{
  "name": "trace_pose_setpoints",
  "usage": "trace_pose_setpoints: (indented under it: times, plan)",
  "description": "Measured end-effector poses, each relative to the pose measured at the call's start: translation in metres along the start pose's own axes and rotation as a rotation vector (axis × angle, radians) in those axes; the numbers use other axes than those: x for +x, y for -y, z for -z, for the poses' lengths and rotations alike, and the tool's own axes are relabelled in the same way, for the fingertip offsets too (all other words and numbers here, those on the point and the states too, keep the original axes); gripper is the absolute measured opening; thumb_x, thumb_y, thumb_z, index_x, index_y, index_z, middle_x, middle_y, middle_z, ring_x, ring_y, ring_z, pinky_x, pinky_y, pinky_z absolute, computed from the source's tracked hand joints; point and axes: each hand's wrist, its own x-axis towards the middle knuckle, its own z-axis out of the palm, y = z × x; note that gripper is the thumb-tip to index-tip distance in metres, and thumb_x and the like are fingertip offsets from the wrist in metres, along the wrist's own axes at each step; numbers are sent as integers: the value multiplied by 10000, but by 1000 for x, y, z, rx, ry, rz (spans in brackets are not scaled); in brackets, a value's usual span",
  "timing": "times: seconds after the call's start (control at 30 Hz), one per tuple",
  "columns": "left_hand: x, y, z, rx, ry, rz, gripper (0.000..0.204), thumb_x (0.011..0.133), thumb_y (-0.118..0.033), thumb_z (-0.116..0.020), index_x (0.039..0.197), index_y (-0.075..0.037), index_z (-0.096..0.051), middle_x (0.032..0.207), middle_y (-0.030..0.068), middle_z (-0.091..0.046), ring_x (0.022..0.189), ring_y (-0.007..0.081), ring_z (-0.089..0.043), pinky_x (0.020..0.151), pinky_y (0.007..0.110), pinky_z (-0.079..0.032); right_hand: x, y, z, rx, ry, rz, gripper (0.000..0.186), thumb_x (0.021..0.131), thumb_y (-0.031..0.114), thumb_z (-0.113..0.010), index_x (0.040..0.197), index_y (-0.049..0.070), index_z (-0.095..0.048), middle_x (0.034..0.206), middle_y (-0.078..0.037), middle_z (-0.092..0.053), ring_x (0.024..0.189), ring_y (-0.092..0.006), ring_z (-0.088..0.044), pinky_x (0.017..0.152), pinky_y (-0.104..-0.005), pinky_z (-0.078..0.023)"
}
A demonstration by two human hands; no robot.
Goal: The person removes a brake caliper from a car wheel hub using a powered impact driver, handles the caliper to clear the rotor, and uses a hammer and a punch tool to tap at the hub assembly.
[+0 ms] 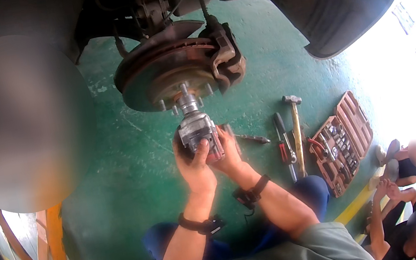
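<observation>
1. Partly, our view of the power tool (198, 129) is blocked: our left hand (196, 169) and right hand (229, 155) wrap its near end, and most of our left fingers disappear behind the body.
2. Both hands are closed around it, the left thumb lying over the casing, the right hand along the red side.
3. We find the tool in front of the brake disc (169, 77), its silvery nose (187, 102) at the hub among the studs; we cannot tell what the nose engages.
4. Its long axis runs away from us, up the picture, the nose leaning slightly left.
5. Behind our right hand, a rod-like tool (254, 138) on the green floor (113, 157) is half covered.
6. At left, we cannot identify a large grey blur (14, 124); at lower right, the rim cuts off a person (396, 236).
</observation>
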Motion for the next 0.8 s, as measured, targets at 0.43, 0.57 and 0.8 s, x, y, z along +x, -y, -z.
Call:
trace_pose_setpoints:
  times: [0.43, 0.57, 0.8]
  plan:
    - [4, 3, -14, 515, -130, -602, 533, 970, -330, -456, 1297, 75, -571, 1333, 212, -589, 1184, 309, -577, 1040, 420, -449, -10, 0, -38, 731, -48, -272, 431, 728, 238, -818, 1097, 76, -666, 1016, -103, -696, 877, -276, -666, 805, -392, -534]
    - [4, -2, -15, 540, -150, -596, 494, 972, -306, -443, 1265, 65, -589, 1337, 216, -593, 1211, 323, -570, 1051, 429, -444, -9, 2, -34, 972, -11, -402, 455, 755, 259, -799, 1159, 101, -663, 1053, -107, -697, 956, -278, -680, 863, -398, -535]
    - [5, -2, -21, 542, -168, -634, 473, 962, -282, -438, 1244, 65, -591, 1295, 212, -606, 1178, 313, -576, 1049, 440, -445, -13, -6, -40, 743, -2, -364, 449, 743, 275, -796, 1138, 110, -659, 1006, -98, -688, 900, -297, -672, 822, -423, -526]
